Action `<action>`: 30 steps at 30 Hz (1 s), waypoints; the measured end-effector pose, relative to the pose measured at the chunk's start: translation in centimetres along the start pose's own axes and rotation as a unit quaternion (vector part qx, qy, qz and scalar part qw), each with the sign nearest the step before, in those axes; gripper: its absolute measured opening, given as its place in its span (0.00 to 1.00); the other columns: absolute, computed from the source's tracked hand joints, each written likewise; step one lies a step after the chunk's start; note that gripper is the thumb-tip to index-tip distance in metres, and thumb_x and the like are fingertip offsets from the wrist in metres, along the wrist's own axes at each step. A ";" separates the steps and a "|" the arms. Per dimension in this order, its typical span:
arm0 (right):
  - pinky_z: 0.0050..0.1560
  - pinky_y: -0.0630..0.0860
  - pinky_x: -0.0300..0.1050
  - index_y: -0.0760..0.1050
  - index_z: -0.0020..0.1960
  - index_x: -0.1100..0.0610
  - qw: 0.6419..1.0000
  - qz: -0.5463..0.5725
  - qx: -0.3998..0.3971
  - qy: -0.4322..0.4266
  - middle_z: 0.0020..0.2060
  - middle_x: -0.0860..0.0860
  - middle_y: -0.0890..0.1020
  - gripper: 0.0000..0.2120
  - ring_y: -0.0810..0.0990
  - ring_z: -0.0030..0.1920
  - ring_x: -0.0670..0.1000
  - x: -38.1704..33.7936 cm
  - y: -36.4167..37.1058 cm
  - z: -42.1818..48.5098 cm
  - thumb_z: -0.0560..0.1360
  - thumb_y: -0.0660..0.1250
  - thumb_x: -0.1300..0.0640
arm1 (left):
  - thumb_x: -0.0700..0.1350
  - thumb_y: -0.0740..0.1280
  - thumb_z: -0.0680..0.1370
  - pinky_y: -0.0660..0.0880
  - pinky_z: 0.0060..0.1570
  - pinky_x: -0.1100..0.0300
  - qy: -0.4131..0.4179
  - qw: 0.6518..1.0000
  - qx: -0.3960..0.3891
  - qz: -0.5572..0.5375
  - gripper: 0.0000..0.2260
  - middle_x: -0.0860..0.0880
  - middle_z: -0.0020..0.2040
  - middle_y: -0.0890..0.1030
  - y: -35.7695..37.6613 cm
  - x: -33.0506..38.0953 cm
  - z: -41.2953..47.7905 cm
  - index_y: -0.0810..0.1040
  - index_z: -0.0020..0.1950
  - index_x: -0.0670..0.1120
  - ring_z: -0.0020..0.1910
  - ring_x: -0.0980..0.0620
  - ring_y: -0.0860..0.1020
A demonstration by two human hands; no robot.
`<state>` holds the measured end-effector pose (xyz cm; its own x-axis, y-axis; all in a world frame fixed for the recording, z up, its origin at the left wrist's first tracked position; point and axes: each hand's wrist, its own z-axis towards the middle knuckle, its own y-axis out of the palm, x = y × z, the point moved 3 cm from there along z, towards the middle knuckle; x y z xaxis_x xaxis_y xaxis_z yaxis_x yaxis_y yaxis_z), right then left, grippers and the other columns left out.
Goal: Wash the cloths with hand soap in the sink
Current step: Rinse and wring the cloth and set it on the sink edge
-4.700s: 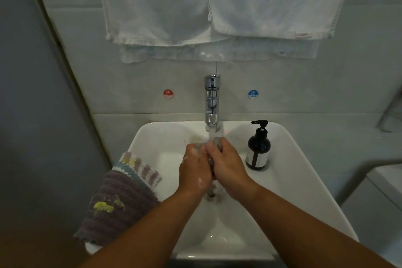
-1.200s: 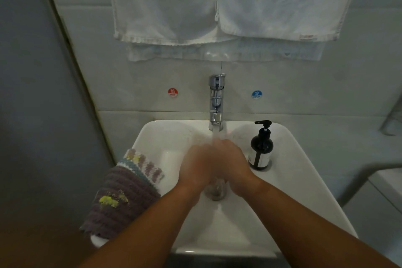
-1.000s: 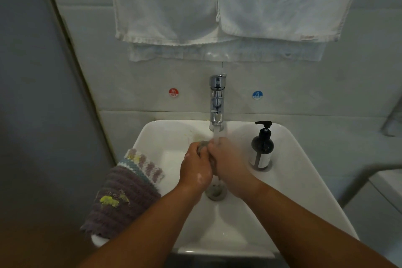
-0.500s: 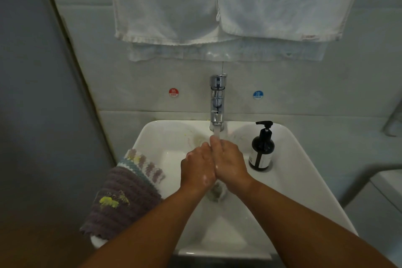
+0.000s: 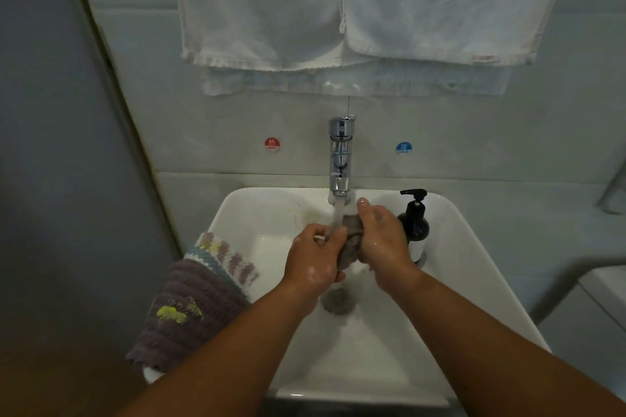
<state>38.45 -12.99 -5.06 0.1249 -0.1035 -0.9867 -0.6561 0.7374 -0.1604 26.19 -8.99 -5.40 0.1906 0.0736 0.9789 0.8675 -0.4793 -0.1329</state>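
Tap (image 5: 340,159): polished chrome metal, mirror-bright.
Below the tap, your sink (image 5: 481,267): white glazed ceramic, smooth, glossy, wet.
Under the tap, the small cloth (image 5: 350,239) gripped by your left hand (image 5: 316,257) and right hand (image 5: 382,240): grey-mauve fabric, soaked, matt. The skin of both hands shines wet.
Left of the tap, knitted cloth (image 5: 193,308): thick ribbed yarn, rough, matt, with a yellow smear.
Right of the tap, soap bottle (image 5: 415,223): dark glossy body, glass or plastic unclear; black plastic pump.
Above the tap, towels (image 5: 257,7): white terry, matt.

view=head | above the sink (image 5: 457,237) near edge | faces forward-down toward wall (image 5: 237,118) behind sink | near | only view
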 end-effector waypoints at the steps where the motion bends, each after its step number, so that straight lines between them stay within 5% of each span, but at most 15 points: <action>1: 0.42 0.78 0.45 0.76 0.50 0.55 1.000 0.009 0.007 0.014 0.43 0.54 0.83 0.18 0.83 0.44 0.52 0.2 -0.6 0.3 0.82 0.59 0.40 | 0.52 0.67 0.82 0.78 0.33 0.65 -0.004 1.000 -0.011 -0.003 0.08 0.48 0.49 0.81 0.0 -0.3 0.0 0.76 0.57 0.49 0.45 0.51 0.82; 5: 0.51 0.82 0.51 0.75 0.54 0.53 0.998 0.026 0.016 0.050 0.46 0.51 0.81 0.14 0.82 0.49 0.52 0.5 -1.9 0.6 0.82 0.61 0.43 | 0.40 0.72 0.78 0.81 0.39 0.61 -0.021 0.999 -0.012 -0.032 0.10 0.46 0.51 0.82 -0.1 -1.1 0.4 0.79 0.59 0.47 0.46 0.49 0.83; 9: 0.41 0.82 0.47 0.76 0.56 0.52 0.997 0.045 -0.003 0.061 0.49 0.53 0.82 0.14 0.83 0.51 0.55 0.9 -1.7 0.0 0.82 0.62 0.42 | 0.34 0.71 0.76 0.83 0.48 0.57 0.005 1.000 0.010 -0.026 0.13 0.46 0.52 0.83 -0.2 -1.3 0.7 0.82 0.56 0.49 0.50 0.47 0.83; 12: 0.46 0.83 0.50 0.77 0.55 0.50 0.996 0.051 -0.045 0.062 0.50 0.54 0.83 0.14 0.83 0.51 0.55 1.1 -0.9 -0.7 0.79 0.66 0.41 | 0.35 0.67 0.79 0.83 0.54 0.52 0.043 0.999 0.030 -0.013 0.13 0.49 0.50 0.84 -0.4 -1.0 0.5 0.81 0.51 0.54 0.51 0.47 0.83; 17: 0.35 0.77 0.36 0.77 0.56 0.53 0.989 0.043 -0.140 0.010 0.43 0.54 0.85 0.14 0.84 0.37 0.47 0.6 0.5 -2.5 0.76 0.73 0.47 | 0.40 0.67 0.81 0.84 0.49 0.57 0.088 0.994 0.057 -0.036 0.10 0.52 0.49 0.85 -0.8 -0.5 0.6 0.82 0.54 0.55 0.48 0.51 0.84; 22: 0.42 0.82 0.40 0.77 0.53 0.51 0.995 0.030 -0.070 -0.062 0.42 0.48 0.85 0.07 0.85 0.41 0.45 -0.3 0.4 -1.6 0.76 0.73 0.52 | 0.39 0.69 0.78 0.84 0.49 0.51 0.059 0.997 0.041 -0.001 0.12 0.48 0.49 0.85 -1.3 -1.1 1.0 0.82 0.56 0.54 0.47 0.47 0.84; 30: 0.45 0.79 0.38 0.76 0.53 0.50 0.998 0.015 -0.029 -0.051 0.45 0.48 0.83 0.11 0.83 0.48 0.47 -0.4 0.6 -2.1 0.79 0.66 0.43 | 0.49 0.58 0.86 0.84 0.46 0.53 -0.005 0.995 0.008 -0.096 0.09 0.48 0.55 0.82 -0.5 -0.7 0.5 0.76 0.60 0.52 0.52 0.48 0.82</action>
<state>36.48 -13.90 -4.84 0.1783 -0.0112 -0.9839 -0.7019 0.6994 -0.1352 25.85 -8.41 -6.06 0.0250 0.1705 0.9850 0.8959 -0.4411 0.0536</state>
